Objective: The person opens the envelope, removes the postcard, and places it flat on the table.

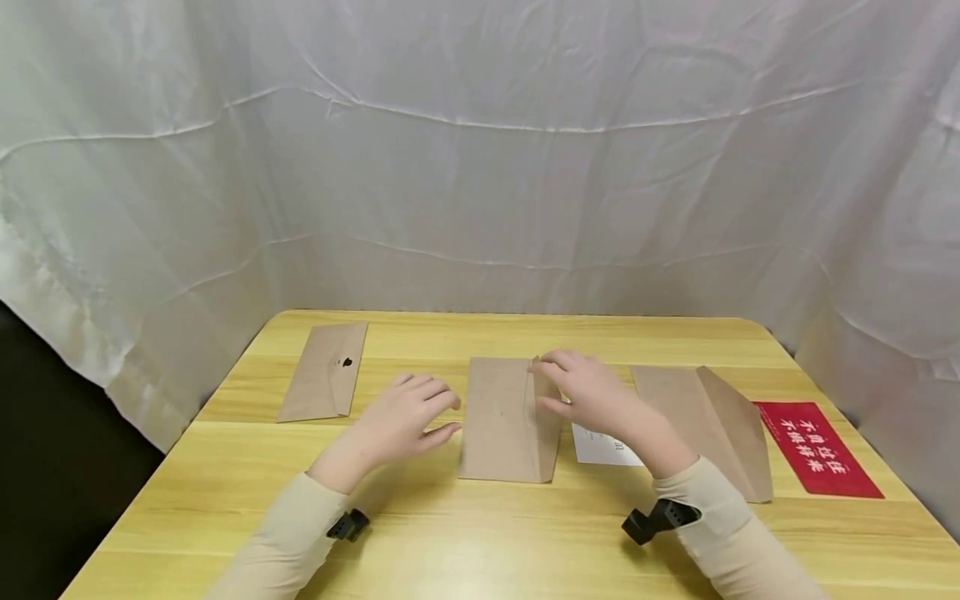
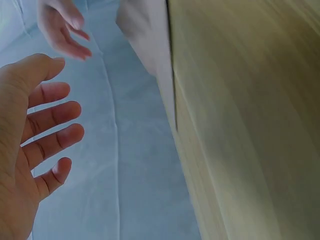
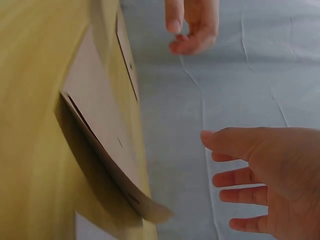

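A brown paper envelope lies in the middle of the table, its flap on the right side and lifted a little off the wood. Above that flap hovers my right hand, fingers loosely bent; the right wrist view shows a gap between it and the envelope. To the left of the envelope my left hand is held in the air with nothing in it, thumb and fingers spread apart. Partly under the right hand and forearm, a white printed card lies on the table.
Another brown envelope, with a small black mark, lies at the far left. A third envelope with its flap unfolded lies right of the white card. Beside it is a red card with white characters. White curtains hang behind the table.
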